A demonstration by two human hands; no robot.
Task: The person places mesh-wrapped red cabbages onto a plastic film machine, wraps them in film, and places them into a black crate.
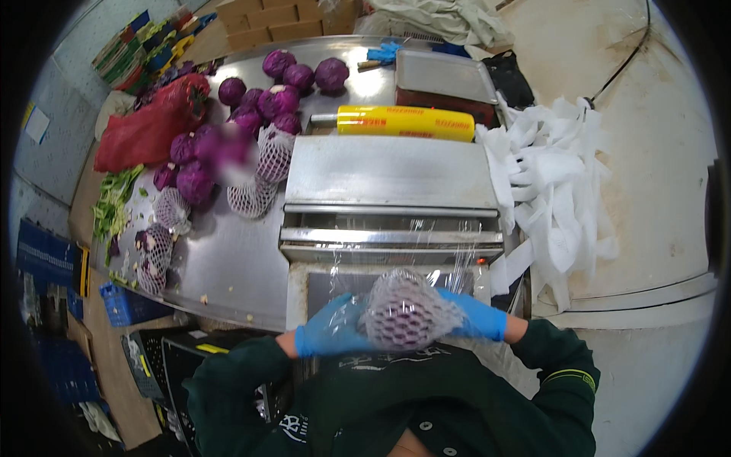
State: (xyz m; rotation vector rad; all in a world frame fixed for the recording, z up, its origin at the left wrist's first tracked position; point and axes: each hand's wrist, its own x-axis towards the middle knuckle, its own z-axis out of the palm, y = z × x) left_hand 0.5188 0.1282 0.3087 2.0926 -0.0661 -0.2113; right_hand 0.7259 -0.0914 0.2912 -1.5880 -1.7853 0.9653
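Observation:
A red cabbage in a white foam net sits between my two blue-gloved hands, close to my chest. Clear plastic film lies over it and stretches back toward the wrapping machine. My left hand presses against the cabbage's left side, partly covered by the film. On the opposite side my right hand grips it, with fingertips hidden behind the net. The machine's front plate lies just beyond my hands. Behind the machine's metal top rests a yellow film roll.
Several bare cabbages and netted cabbages crowd the steel table at left. Beside them are a red mesh sack and leaf scraps. White foam nets heap at right; a scale stands behind.

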